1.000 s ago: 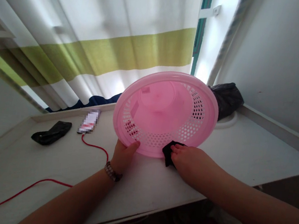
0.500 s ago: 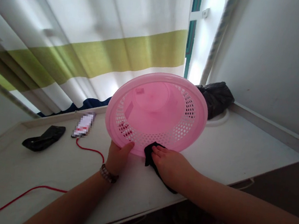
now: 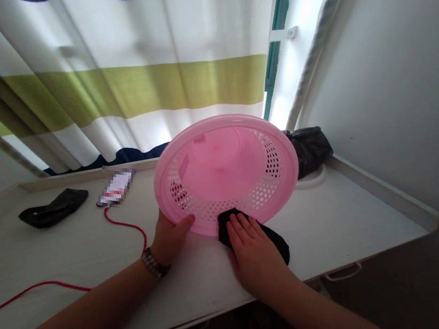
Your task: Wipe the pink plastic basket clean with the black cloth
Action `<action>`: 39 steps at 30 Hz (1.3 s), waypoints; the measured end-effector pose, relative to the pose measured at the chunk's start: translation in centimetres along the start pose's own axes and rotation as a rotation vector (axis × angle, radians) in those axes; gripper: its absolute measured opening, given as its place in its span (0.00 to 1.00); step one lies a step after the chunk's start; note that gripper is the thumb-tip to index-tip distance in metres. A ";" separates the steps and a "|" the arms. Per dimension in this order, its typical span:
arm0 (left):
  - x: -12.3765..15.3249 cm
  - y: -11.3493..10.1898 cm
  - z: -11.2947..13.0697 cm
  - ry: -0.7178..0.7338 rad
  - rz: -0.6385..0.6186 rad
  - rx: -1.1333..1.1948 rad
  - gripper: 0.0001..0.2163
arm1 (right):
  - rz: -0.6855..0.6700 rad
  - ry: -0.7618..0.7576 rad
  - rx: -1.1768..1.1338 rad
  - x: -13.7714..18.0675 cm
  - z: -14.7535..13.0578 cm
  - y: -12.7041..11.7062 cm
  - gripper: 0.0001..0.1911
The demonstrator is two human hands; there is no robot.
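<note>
A pink plastic basket [image 3: 220,159] is tilted on its side above the white tabletop, its open mouth facing me and its perforated wall showing inside. My left hand [image 3: 172,234] grips the lower left of its rim, thumb on the inside and fingers hidden behind. My right hand [image 3: 251,244] presses a black cloth [image 3: 277,242] against the lower rim, fingers laid over it and thumb underneath. The cloth spreads out to the right, behind the hand.
On the white table [image 3: 110,258] lie a blurred-out phone [image 3: 117,186] with a red cable [image 3: 126,223] and a black plastic bag [image 3: 54,208]. Another black bag [image 3: 311,147] sits behind the basket, by a white ring-shaped edge. A striped curtain [image 3: 134,77] hangs along the back.
My right hand has slid slightly along the rim with the cloth, which now spreads further right. The basket is tilted a little differently. My left hand keeps its grip; the camera view has shifted slightly.
</note>
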State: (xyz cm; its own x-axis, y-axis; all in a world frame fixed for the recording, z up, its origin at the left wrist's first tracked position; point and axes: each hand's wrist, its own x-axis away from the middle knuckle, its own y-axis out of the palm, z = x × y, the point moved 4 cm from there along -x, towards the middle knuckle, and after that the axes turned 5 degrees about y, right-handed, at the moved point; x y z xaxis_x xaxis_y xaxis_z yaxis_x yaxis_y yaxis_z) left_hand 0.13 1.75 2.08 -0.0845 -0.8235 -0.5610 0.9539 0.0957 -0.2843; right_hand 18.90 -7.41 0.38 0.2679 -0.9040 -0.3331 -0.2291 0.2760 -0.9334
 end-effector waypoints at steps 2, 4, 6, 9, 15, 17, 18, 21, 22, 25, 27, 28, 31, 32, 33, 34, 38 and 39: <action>0.1 -0.1 0.1 0.006 0.016 -0.023 0.31 | 0.003 0.007 -0.034 0.1 -1.2 0.6 0.28; 0.3 -0.2 0.0 0.011 0.034 -0.058 0.31 | 0.007 0.009 -0.066 0.1 -2.0 1.0 0.28; 0.4 -0.3 0.0 0.011 0.042 -0.089 0.32 | 0.006 0.005 -0.091 0.1 -2.2 1.1 0.28; 0.4 -0.4 0.0 0.035 0.032 -0.094 0.32 | -0.010 0.001 -0.121 0.3 -1.4 0.6 0.30; 0.3 -0.2 0.2 0.087 -0.006 -0.052 0.33 | -0.048 0.041 -0.142 1.4 1.1 -1.3 0.30; 0.3 -0.2 0.1 0.089 -0.012 -0.051 0.33 | -0.055 0.057 -0.140 1.6 1.3 -1.5 0.30; 0.4 -0.2 0.1 0.090 -0.012 -0.056 0.33 | -0.059 0.062 -0.138 1.6 1.3 -1.5 0.30; 0.4 -0.2 0.1 0.107 -0.014 -0.080 0.33 | -0.069 0.061 -0.140 1.4 0.9 -1.3 0.31; 0.3 -0.2 0.1 0.115 -0.019 -0.084 0.33 | -0.073 0.056 -0.144 1.3 0.8 -1.3 0.32; 0.3 -0.3 0.3 0.131 -0.022 -0.106 0.33 | -0.086 0.028 -0.155 1.0 0.7 -1.4 0.31; 0.3 -0.3 0.3 0.120 -0.013 -0.131 0.34 | -0.097 0.006 -0.155 0.8 0.8 -1.7 0.30; 0.3 -0.4 0.2 0.114 -0.009 -0.142 0.34 | -0.100 -0.006 -0.149 0.6 0.8 -1.9 0.30; 0.4 -0.3 0.0 0.108 -0.013 -0.149 0.34 | -0.082 -0.034 -0.077 -0.4 1.3 -2.7 0.31; 0.4 -0.3 -0.1 0.108 -0.014 -0.146 0.33 | -0.067 -0.039 -0.033 -0.9 1.5 -2.9 0.32; 0.5 -0.3 -0.2 0.106 -0.015 -0.144 0.33 | -0.050 -0.039 0.019 -1.5 1.9 -3.0 0.34; 0.5 -0.3 -0.2 0.105 -0.015 -0.143 0.32 | -0.031 -0.033 0.077 -2.1 2.3 -3.2 0.35; 0.4 -0.3 -0.1 0.107 -0.034 -0.135 0.31 | 0.020 0.002 0.301 -4.4 4.0 -3.9 0.38; 0.4 -0.3 0.0 0.106 -0.037 -0.131 0.31 | 0.012 0.000 0.340 -4.9 4.4 -4.3 0.36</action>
State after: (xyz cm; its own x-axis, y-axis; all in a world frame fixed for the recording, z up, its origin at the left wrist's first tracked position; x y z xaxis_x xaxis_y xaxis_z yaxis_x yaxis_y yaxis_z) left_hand -0.17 1.42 1.97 -0.1557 -0.7648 -0.6251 0.9045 0.1440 -0.4015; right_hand 22.65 -2.75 5.42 0.2672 -0.8999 -0.3447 0.0928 0.3801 -0.9203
